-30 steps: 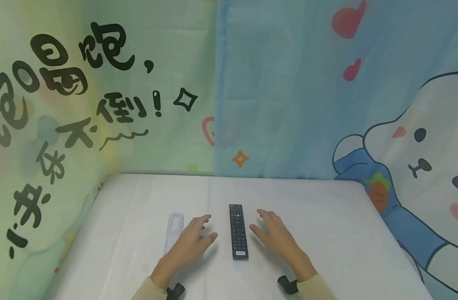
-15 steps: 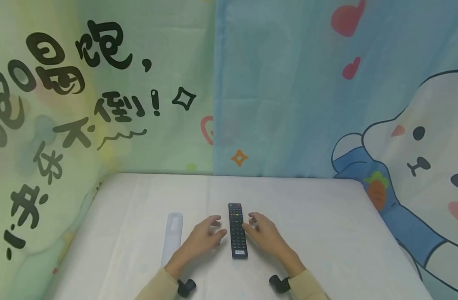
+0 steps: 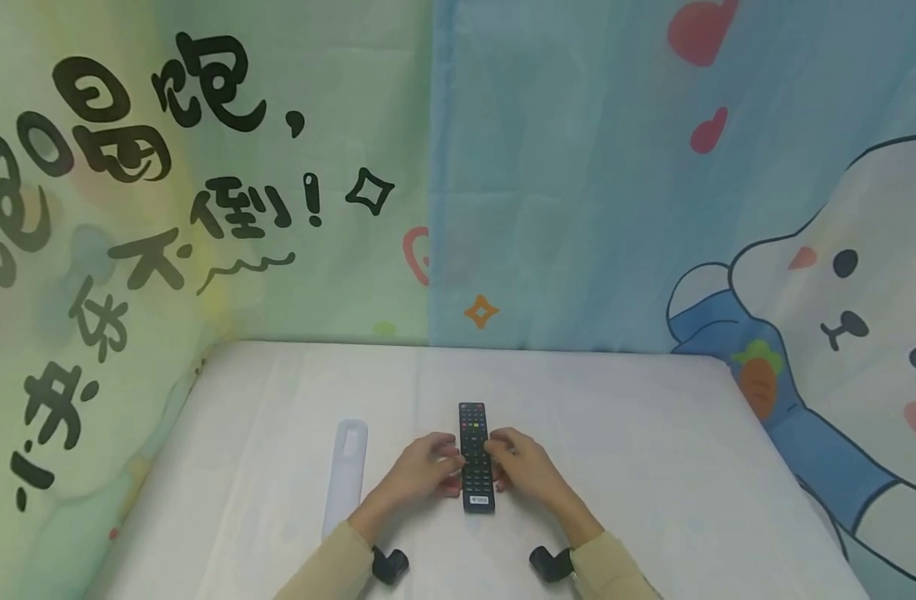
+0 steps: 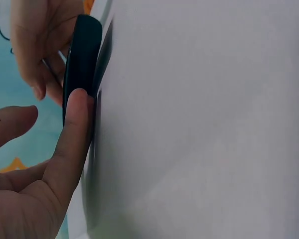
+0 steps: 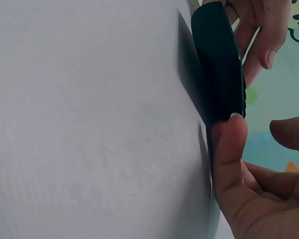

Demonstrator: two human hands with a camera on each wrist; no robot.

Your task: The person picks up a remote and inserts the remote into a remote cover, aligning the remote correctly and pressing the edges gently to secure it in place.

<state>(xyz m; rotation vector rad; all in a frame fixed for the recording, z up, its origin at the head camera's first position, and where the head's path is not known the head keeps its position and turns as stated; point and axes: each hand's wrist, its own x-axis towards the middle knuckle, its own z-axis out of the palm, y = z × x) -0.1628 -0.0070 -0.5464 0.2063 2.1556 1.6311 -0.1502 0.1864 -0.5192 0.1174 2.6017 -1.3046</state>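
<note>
A black remote control (image 3: 474, 479) with rows of buttons lies lengthwise in the middle of the head view, between my two hands. My left hand (image 3: 420, 467) is at its left side. In the left wrist view, an extended finger (image 4: 74, 119) touches the remote's edge, while the thumb stays apart. My right hand (image 3: 528, 467) is at the opposite side. One finger (image 5: 230, 149) touches the remote in the right wrist view, with the thumb away from it. Dark shadow runs beside the remote; whether it is off the table, I cannot tell.
Left of my left hand lies a long, pale translucent sleeve (image 3: 345, 475), shaped like a remote cover. A white cloth covers the table (image 3: 615, 433). Printed curtains (image 3: 563, 208) stand behind and at the sides. Each wrist carries a black camera mount (image 3: 551, 564).
Both hands have moved inward from either side, and their fingers now reach the remote's edges. The remote and the pale sleeve stay about where they were.
</note>
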